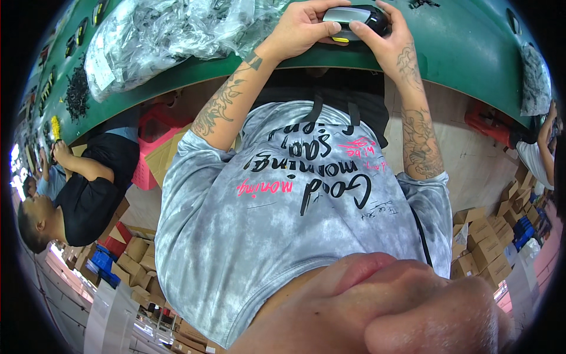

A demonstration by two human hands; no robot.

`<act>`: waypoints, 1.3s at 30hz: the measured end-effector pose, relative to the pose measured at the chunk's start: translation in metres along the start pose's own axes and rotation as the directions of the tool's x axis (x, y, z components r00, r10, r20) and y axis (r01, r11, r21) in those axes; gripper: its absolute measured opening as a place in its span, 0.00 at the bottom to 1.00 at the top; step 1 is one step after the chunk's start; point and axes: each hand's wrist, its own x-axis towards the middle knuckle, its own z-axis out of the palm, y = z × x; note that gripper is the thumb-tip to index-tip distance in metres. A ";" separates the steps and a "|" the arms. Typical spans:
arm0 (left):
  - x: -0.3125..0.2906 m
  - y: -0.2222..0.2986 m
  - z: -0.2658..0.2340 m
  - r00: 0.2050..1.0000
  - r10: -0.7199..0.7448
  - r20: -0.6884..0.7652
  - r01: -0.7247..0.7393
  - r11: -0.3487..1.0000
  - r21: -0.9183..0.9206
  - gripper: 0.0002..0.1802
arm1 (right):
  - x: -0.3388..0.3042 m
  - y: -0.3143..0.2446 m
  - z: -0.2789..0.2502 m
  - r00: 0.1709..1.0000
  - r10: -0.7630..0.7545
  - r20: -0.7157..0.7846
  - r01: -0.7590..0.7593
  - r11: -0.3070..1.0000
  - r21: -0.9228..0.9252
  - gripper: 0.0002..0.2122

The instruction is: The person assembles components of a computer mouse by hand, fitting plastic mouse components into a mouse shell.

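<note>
Both my hands hold a rounded black device with a silver-grey panel and a small yellow piece on its near side; its exact kind I cannot make out. It is held at the near edge of the green table. My left hand grips the grey end, thumb across the panel. Around the black end my right hand is closed, with its thumb pressed on the top near the panel. The fingers beneath the device are partly hidden.
Left of my left arm lies a big heap of clear plastic bags. Small black parts are piled further left. Another filled plastic bag lies at the far right. A person in black works at the left; a red stool stands at the right.
</note>
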 end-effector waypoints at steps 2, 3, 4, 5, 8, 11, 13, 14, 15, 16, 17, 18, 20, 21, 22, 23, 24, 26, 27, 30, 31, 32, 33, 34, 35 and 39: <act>0.000 0.004 0.007 0.999 0.011 -0.035 -0.011 1.000 0.014 0.28 | 0.007 0.034 -0.001 0.952 -0.010 0.305 -0.056 0.977 0.207 0.30; 0.000 0.007 0.008 0.999 0.009 -0.036 -0.009 1.000 0.014 0.28 | 0.005 0.034 0.006 0.971 -0.084 0.223 0.033 0.975 0.222 0.29; 0.000 0.008 0.010 0.999 -0.008 -0.046 0.008 1.000 0.001 0.27 | 0.006 0.035 0.005 0.971 -0.081 0.223 0.031 0.975 0.222 0.29; 0.000 0.009 0.011 0.998 -0.026 -0.055 0.025 1.000 -0.012 0.27 | 0.007 0.036 0.002 0.959 -0.051 0.278 -0.010 0.977 0.215 0.29; -0.001 -0.005 -0.001 0.999 0.015 -0.049 -0.014 0.999 0.029 0.26 | 0.016 0.049 -0.006 0.927 -0.076 0.367 0.018 0.987 0.158 0.29; 0.001 0.000 0.004 0.996 -0.037 -0.077 0.025 0.988 -0.150 0.26 | 0.022 0.065 -0.010 0.817 -0.107 0.567 -0.354 0.683 0.639 0.26; 0.006 0.001 0.000 0.998 -0.018 -0.059 0.002 0.965 -0.261 0.27 | 0.024 0.069 -0.010 0.825 -0.141 0.547 -0.314 0.691 0.652 0.27; 0.006 -0.001 -0.002 0.998 -0.015 -0.059 0.000 0.966 -0.260 0.27 | 0.024 0.070 -0.009 0.833 -0.174 0.526 -0.273 0.697 0.663 0.28; 0.007 0.001 -0.001 1.000 -0.001 -0.030 -0.006 0.971 -0.238 0.27 | 0.022 0.070 -0.008 0.835 -0.175 0.522 -0.268 0.699 0.663 0.28; 0.009 0.004 0.001 1.000 0.014 -0.001 -0.013 0.976 -0.215 0.27 | 0.019 0.070 -0.005 0.862 -0.159 0.481 -0.242 0.705 0.667 0.28; 0.007 0.004 0.006 0.996 0.090 -0.025 -0.093 0.988 -0.120 0.26 | 0.017 0.070 -0.004 0.888 -0.144 0.437 -0.214 0.711 0.670 0.28; 0.006 0.006 0.009 0.995 0.102 -0.021 -0.104 0.988 -0.112 0.26 | 0.019 0.071 -0.004 0.890 -0.156 0.429 -0.201 0.710 0.675 0.28; 0.002 0.005 0.013 0.996 0.089 0.006 -0.088 0.966 0.243 0.38 | 0.025 0.070 -0.009 0.880 -0.067 0.470 -0.302 0.686 0.662 0.15; -0.001 0.001 0.014 0.994 0.112 0.014 -0.108 0.906 0.408 0.43 | 0.027 0.063 -0.012 0.861 -0.053 0.506 -0.310 0.735 0.604 0.16; 0.000 0.000 0.022 0.960 0.271 0.067 -0.243 0.693 0.679 0.46 | 0.028 0.065 -0.012 0.854 -0.012 0.521 -0.290 0.819 0.494 0.15; -0.002 0.001 0.026 0.961 0.269 0.064 -0.226 0.631 0.742 0.47 | 0.026 0.068 -0.005 0.884 0.009 0.468 -0.300 0.778 0.552 0.13; -0.005 0.009 0.035 0.962 0.265 0.059 -0.205 0.565 0.799 0.47 | 0.022 0.069 0.003 0.909 0.034 0.416 -0.307 0.731 0.610 0.11; -0.008 0.006 0.037 0.922 0.382 0.059 -0.260 0.499 0.827 0.46 | 0.017 0.056 0.009 0.938 0.003 0.346 -0.246 0.709 0.661 0.09; -0.010 0.006 0.041 0.914 0.405 0.014 -0.247 0.531 0.811 0.44 | 0.015 0.048 0.008 0.947 -0.026 0.319 -0.203 0.723 0.660 0.11; -0.010 0.018 0.041 0.869 0.491 0.063 -0.272 0.367 0.890 0.39 | 0.021 0.055 0.001 0.915 -0.089 0.394 -0.194 0.760 0.621 0.17; -0.009 0.032 0.038 0.835 0.547 0.057 -0.257 0.296 0.920 0.37 | 0.025 0.064 -0.003 0.930 -0.126 0.346 -0.138 0.752 0.645 0.18; -0.006 0.049 0.032 0.797 0.601 0.054 -0.234 0.226 0.945 0.35 | 0.033 0.075 -0.008 0.941 -0.163 0.297 -0.082 0.741 0.666 0.18; 0.000 0.070 0.025 0.751 0.659 0.047 -0.135 0.082 0.987 0.37 | 0.041 0.088 -0.016 0.971 -0.175 0.165 0.050 0.817 0.574 0.17; 0.010 0.093 0.018 0.724 0.690 -0.009 -0.027 0.042 0.999 0.37 | 0.048 0.105 -0.026 0.987 -0.137 0.082 0.085 0.888 0.452 0.14; 0.026 0.121 0.010 0.768 0.630 -0.117 0.128 0.028 0.991 0.30 | 0.050 0.115 -0.034 0.998 -0.045 0.047 0.023 0.920 0.391 0.11; 0.083 0.187 -0.075 0.703 0.543 -0.459 0.549 -0.003 0.836 0.36 | 0.037 0.128 -0.037 0.998 -0.035 0.056 0.022 0.976 0.217 0.08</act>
